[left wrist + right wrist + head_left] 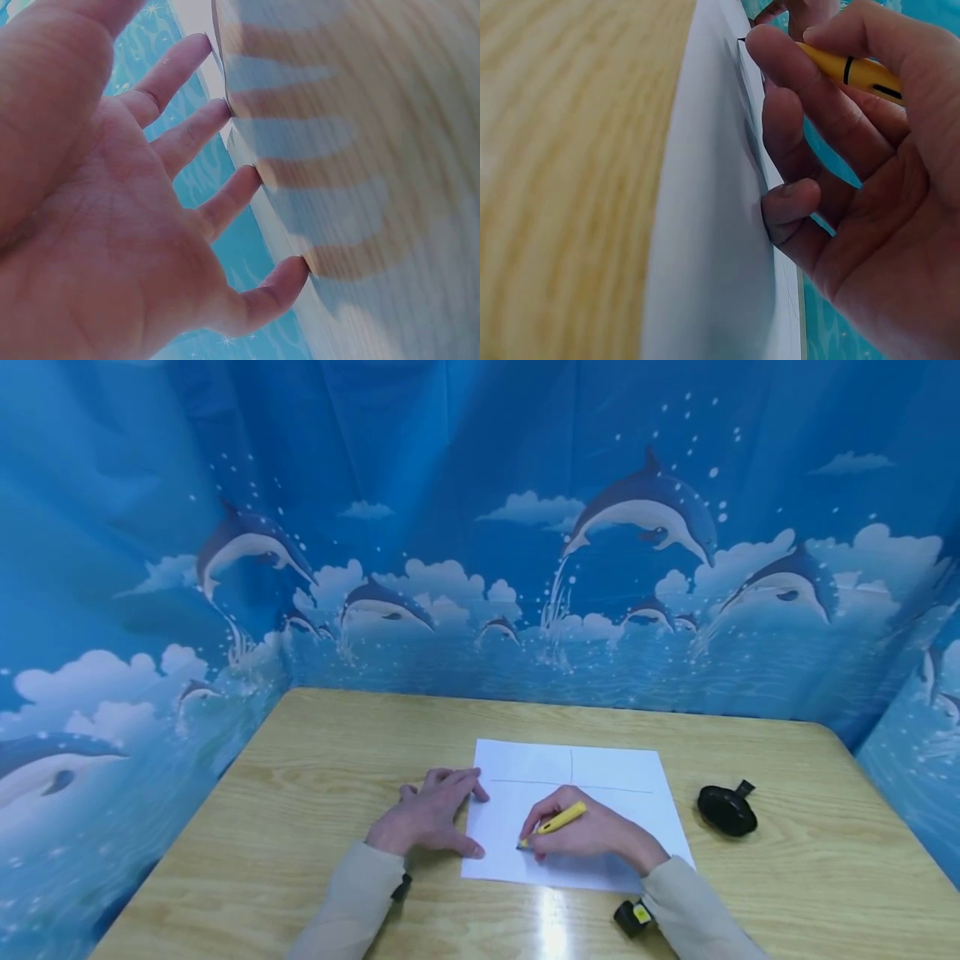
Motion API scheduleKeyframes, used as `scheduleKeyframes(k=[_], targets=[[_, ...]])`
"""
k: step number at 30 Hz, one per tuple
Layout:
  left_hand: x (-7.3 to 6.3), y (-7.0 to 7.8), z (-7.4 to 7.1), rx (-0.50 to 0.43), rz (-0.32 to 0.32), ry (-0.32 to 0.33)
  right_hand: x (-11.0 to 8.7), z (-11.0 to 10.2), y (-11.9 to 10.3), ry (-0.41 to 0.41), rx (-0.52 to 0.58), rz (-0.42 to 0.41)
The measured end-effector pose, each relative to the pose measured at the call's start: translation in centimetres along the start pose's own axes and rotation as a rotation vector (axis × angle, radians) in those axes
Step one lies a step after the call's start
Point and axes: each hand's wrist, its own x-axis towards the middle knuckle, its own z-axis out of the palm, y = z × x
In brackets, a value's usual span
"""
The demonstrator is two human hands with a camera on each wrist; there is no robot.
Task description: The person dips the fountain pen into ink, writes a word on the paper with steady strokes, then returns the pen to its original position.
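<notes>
A white sheet of paper lies on the wooden table, with a long thin line across it and a shorter one running up from that to its far edge. My right hand pinches a yellow pen, its dark tip at the paper left of the middle. In the right wrist view the pen sits between thumb and fingers, and the little finger rests on the sheet. My left hand lies spread at the paper's left edge. Its fingertips touch down in the left wrist view, the fingers apart and holding nothing.
A small black pan-shaped object with a short handle stands right of the paper. Wrist-worn devices, one black with a yellow mark, sit at the sleeves. Behind the wooden table hangs a blue curtain printed with dolphins.
</notes>
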Motion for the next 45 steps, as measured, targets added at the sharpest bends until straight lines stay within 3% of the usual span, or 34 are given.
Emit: scheduleKeyframes(k=[17, 25, 30, 39, 45], targets=[[0.0, 0.0, -0.1, 0.007, -0.007, 0.001, 0.3, 0.7, -0.7, -0.006, -0.013, -0.002], [-0.1, 0.0, 0.1, 0.007, -0.002, 0.000, -0.4, -0.5, -0.4, 0.037, -0.011, -0.024], [-0.1, 0.0, 0.0, 0.004, 0.004, -0.001, -1.5, -2.1, -0.1, 0.151, -0.043, 0.012], [-0.1, 0.0, -0.1, -0.008, 0.011, -0.007, -3.0, -3.5, 0.9, 0.459, -0.097, 0.236], [-0.2, 0.0, -0.1, -0.013, 0.009, -0.003, -3.3, -3.7, 1.5, 0.510, -0.110, 0.273]])
